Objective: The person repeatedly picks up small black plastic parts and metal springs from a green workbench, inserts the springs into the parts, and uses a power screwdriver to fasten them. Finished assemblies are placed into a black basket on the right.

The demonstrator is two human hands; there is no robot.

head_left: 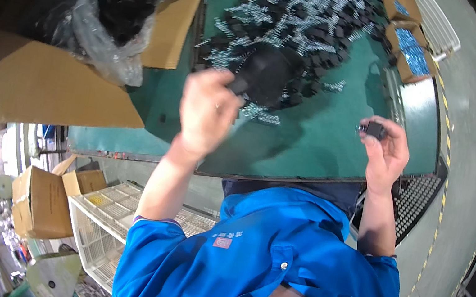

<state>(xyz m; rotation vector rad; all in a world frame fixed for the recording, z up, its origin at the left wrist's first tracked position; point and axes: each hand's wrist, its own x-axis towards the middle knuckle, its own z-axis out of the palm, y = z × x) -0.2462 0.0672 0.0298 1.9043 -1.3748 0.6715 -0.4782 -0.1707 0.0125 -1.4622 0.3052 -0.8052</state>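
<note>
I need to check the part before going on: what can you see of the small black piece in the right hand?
The small black piece is a dark, blocky part, plastic by its look, with a bit of silvery metal at its left end. The right hand pinches it between fingertips, raised above the green table, apart from the pile of like pieces. Finer detail is too small to tell.

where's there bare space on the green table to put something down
Bare green table lies along the near edge, between the left hand and right hand. Farther back, the pile of black parts and springs crowds it; the cardboard box fills the left.
</note>
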